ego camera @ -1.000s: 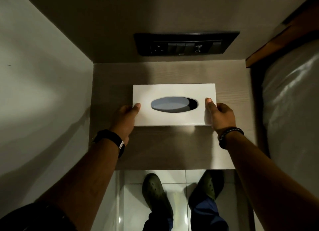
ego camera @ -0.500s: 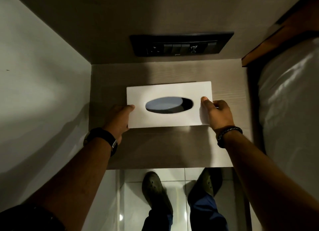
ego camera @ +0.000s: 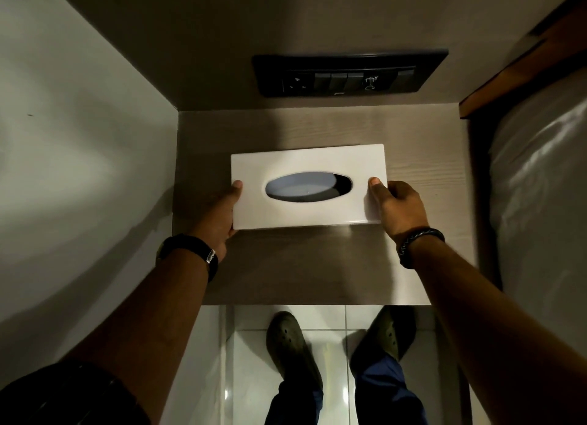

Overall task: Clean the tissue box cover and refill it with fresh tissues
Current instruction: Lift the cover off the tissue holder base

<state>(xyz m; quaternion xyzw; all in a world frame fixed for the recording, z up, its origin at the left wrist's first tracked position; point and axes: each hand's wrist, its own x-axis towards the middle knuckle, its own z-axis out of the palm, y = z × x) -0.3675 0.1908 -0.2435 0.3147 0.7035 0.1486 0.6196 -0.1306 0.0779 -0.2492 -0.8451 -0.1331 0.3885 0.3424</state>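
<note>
both hands' fingers clamp the tissue box cover (ego camera: 311,167) ends: left hand (ego camera: 219,215), right hand (ego camera: 400,208).

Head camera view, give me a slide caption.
Both hands hold a white rectangular tissue box cover on a wood-grain shelf.

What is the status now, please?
Left hand and right hand each grip one end of tissue box cover. No tissue showing in its oval opening. Nothing in the way.

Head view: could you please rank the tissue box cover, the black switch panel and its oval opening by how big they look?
1. Tissue box cover, nearer the camera.
2. Switch panel, close behind, farther off.
3. Oval opening, clearly smallest.
</note>
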